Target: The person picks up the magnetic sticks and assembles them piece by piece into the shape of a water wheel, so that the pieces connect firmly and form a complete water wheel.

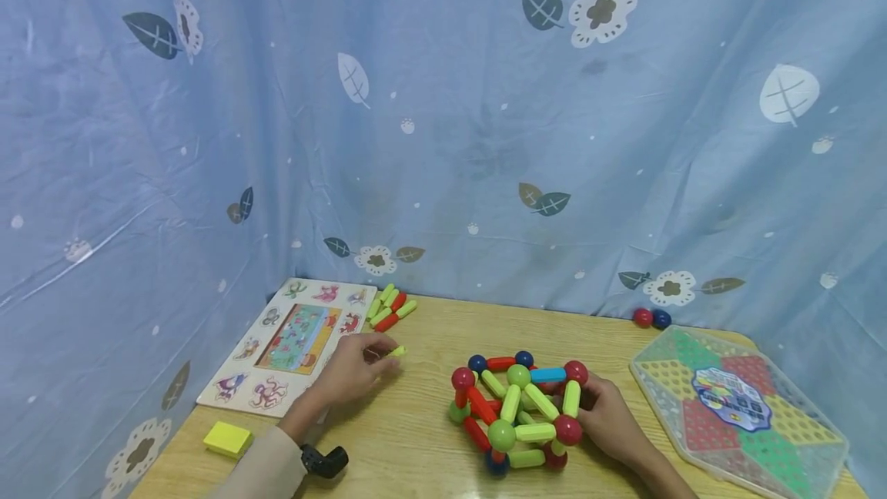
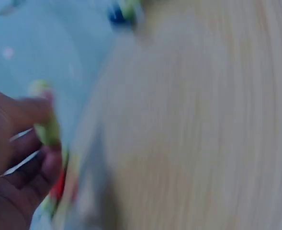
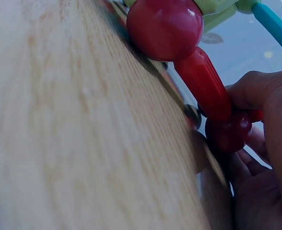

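My left hand (image 1: 346, 370) pinches a short yellow-green toy building rod (image 1: 398, 351) between thumb and fingers, above the table beside a picture board. In the left wrist view the rod (image 2: 49, 128) is blurred. On the table stands a ball-and-rod frame (image 1: 502, 434) of red, green and dark blue balls joined by red, yellow-green and blue rods. My right hand (image 1: 613, 418) holds the frame's right side. The right wrist view shows its thumb and fingers about a dark red ball (image 3: 228, 132) at the end of a red rod (image 3: 203, 82). Some fingertips are hidden behind the frame.
Several loose red and yellow-green rods (image 1: 386, 323) lie beside the picture board (image 1: 235, 395) at the back left. A yellow block (image 1: 228, 439) sits at the front left. Red (image 1: 643, 318) and dark blue (image 1: 661, 319) balls lie at the back, near a patterned game box (image 1: 738, 410) on the right.
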Motion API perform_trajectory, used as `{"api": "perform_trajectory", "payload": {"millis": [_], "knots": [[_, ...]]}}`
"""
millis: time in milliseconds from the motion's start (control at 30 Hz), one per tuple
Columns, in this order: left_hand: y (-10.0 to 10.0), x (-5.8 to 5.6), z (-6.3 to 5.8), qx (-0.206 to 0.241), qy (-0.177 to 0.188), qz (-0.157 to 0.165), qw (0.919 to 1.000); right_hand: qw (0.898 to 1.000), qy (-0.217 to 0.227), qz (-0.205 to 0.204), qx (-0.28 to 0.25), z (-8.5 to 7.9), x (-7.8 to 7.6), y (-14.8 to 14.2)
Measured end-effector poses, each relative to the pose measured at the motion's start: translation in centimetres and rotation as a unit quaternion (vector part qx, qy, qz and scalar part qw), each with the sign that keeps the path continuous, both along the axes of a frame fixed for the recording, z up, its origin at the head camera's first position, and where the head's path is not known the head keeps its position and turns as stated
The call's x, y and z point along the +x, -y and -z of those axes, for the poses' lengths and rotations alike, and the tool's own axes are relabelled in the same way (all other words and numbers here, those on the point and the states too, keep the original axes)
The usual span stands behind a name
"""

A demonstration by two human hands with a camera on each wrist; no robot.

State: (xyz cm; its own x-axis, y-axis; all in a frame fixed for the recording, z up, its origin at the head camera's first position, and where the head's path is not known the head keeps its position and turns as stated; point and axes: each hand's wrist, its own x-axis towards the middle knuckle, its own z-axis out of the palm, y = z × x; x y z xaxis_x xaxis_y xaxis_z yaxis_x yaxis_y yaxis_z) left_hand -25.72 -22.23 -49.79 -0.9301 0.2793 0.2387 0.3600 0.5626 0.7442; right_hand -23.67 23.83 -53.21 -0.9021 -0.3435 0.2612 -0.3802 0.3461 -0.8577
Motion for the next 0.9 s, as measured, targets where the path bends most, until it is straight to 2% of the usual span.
{"api": "perform_trajectory", "payload": {"millis": [33,67,133,233,267,333,400,500,600,833,900], "knots": [[-0.8,0.2,-0.3,0.059,0.027,-0.004,0.9979,1.000,0.002,-0.001,-0.001,0.0,0.0,0.0],[-1.8,0.5,-0.7,0.124,0.055,0.000,0.9908,1.000,0.003,-0.002,-0.001,0.0,0.0,0.0],[-3.7,1.0,-1.8,0.230,0.099,0.017,0.9681,1.000,0.007,-0.003,-0.002,-0.1,0.1,0.0],[-6.8,1.5,-3.5,0.322,0.138,0.055,0.9351,1.000,0.009,-0.001,0.001,-0.1,0.1,0.0],[-7.8,1.7,-4.1,0.334,0.147,0.064,0.9286,1.000,0.009,0.003,0.001,-0.1,0.2,0.0],[-9.6,1.9,-4.7,0.329,0.150,0.078,0.9289,1.000,0.006,0.009,0.003,-0.1,0.2,0.1],[-11.0,2.1,-5.1,0.302,0.149,0.090,0.9372,1.000,0.006,0.012,0.002,-0.1,0.2,0.2],[-12.5,2.3,-5.0,0.240,0.143,0.109,0.9541,1.000,0.012,0.005,-0.007,-0.1,0.1,0.3],[-13.1,2.5,-4.8,0.197,0.143,0.126,0.9618,1.000,0.014,-0.005,-0.010,0.0,0.1,0.4],[-13.4,2.7,-4.8,0.175,0.135,0.145,0.9644,1.000,0.000,0.004,-0.004,-0.1,0.1,0.2],[-13.5,2.7,-4.9,0.159,0.127,0.142,0.9688,1.000,0.000,0.004,-0.003,-0.1,0.1,0.1]]}}
